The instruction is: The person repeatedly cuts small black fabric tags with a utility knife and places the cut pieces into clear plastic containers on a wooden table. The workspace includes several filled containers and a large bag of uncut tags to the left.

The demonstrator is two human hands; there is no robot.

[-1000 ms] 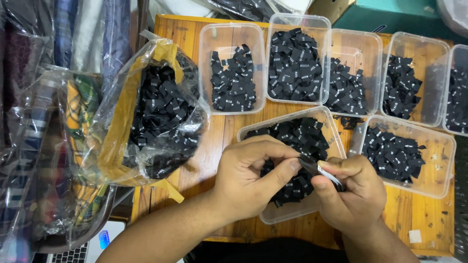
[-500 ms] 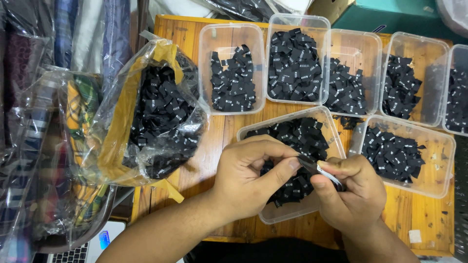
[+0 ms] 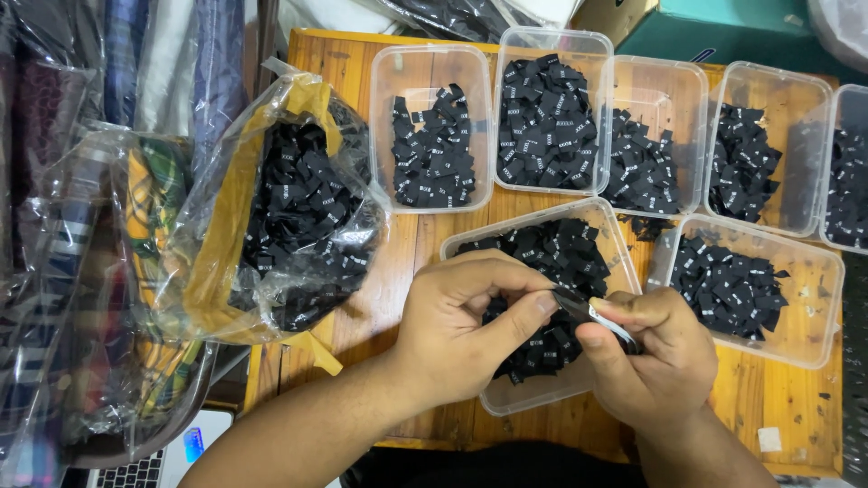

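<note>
Black label stack [image 3: 604, 318] pinched between both hands' fingers [image 3: 533, 307], long axis slanting down-right.

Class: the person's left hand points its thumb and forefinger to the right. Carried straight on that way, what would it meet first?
The left hand would probably meet the right hand first; both already pinch one small black label.

Left hand [image 3: 461, 330] and right hand [image 3: 655, 357] meet, fingertips pinched together, forearms converging.

Bare wooden table [image 3: 398, 271] between plastic bag [image 3: 280, 217] and near tub [image 3: 624, 237], tubs crowding the right side
</note>
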